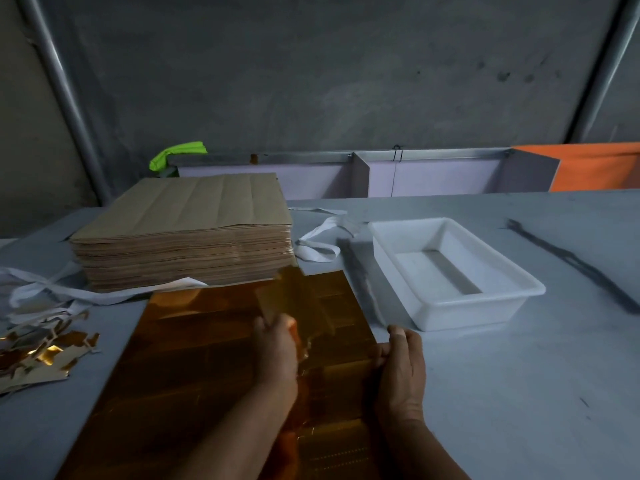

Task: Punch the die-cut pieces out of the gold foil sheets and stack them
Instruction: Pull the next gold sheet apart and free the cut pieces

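A large gold foil sheet (194,362) lies flat on the grey table in front of me. My left hand (277,351) grips a gold die-cut piece (294,299) that stands tilted up from the sheet's middle. My right hand (401,362) pinches the sheet's right edge, thumb on top. A tall stack of brown-backed sheets (183,230) stands behind the gold sheet at the left. Gold scrap offcuts (45,355) lie in a heap at the left edge.
A white plastic tray (526,292) sits to the right of the sheet with nothing in it. White strapping bands (318,244) curl between the stack and the tray, more trail at the far left. A low purple partition and an orange board run along the table's back.
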Action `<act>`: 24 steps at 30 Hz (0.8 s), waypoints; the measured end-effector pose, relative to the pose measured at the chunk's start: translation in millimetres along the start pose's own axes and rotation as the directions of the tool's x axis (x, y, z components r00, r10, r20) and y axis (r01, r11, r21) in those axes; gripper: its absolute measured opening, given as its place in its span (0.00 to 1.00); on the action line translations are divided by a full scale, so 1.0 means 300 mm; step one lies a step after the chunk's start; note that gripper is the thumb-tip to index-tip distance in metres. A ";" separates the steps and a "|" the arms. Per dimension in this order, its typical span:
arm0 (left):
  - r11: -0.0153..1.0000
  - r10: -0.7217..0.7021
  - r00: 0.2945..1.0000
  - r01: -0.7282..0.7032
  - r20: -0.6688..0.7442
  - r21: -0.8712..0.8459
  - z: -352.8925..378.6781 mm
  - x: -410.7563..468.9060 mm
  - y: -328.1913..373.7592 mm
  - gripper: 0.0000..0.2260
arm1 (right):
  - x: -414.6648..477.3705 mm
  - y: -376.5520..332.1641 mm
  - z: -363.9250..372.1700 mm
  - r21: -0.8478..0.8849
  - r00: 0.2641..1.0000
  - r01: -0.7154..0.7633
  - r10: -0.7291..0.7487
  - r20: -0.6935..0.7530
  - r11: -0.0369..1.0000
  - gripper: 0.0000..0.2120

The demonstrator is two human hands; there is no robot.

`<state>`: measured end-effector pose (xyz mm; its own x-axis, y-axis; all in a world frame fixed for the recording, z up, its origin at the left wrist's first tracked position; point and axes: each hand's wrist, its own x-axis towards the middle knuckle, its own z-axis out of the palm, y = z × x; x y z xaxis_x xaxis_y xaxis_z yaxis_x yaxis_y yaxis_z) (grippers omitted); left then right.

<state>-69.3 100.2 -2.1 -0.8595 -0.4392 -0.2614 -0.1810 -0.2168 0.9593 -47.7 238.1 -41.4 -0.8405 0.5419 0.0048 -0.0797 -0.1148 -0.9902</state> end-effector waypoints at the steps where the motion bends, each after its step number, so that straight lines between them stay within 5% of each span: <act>1: 0.998 -0.035 0.998 0.032 -0.049 -0.060 -0.020 0.026 0.011 0.09 | 0.002 -0.001 0.000 0.008 1.000 -0.007 0.007 0.004 1.000 0.12; 5: 0.974 -0.144 0.980 0.115 -0.140 -0.193 -0.085 0.093 0.020 0.14 | 0.000 -0.004 0.001 -0.001 1.000 -0.006 0.006 0.018 1.000 0.12; 14: 0.981 -0.167 0.979 0.154 -0.115 -0.114 -0.135 0.112 -0.055 0.13 | -0.001 -0.035 -0.020 0.121 0.990 -0.142 0.140 0.021 0.982 0.11; 19: 0.945 -0.196 0.978 0.171 -0.065 -0.280 -0.158 0.121 -0.056 0.11 | 0.028 -0.085 -0.055 0.369 0.907 -0.409 0.417 0.064 0.834 0.07; 24: 0.975 -0.151 0.987 0.139 -0.061 -0.174 -0.152 0.116 -0.058 0.10 | 0.051 -0.117 -0.068 0.416 0.856 -0.506 0.500 0.133 0.756 0.07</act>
<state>-74.3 48.9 -32.8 -0.7917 -0.4535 -0.4094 -0.2127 -0.4236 0.8805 -46.9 267.5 -9.4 -0.8305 0.2956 -0.4721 0.1423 -0.7069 -0.6928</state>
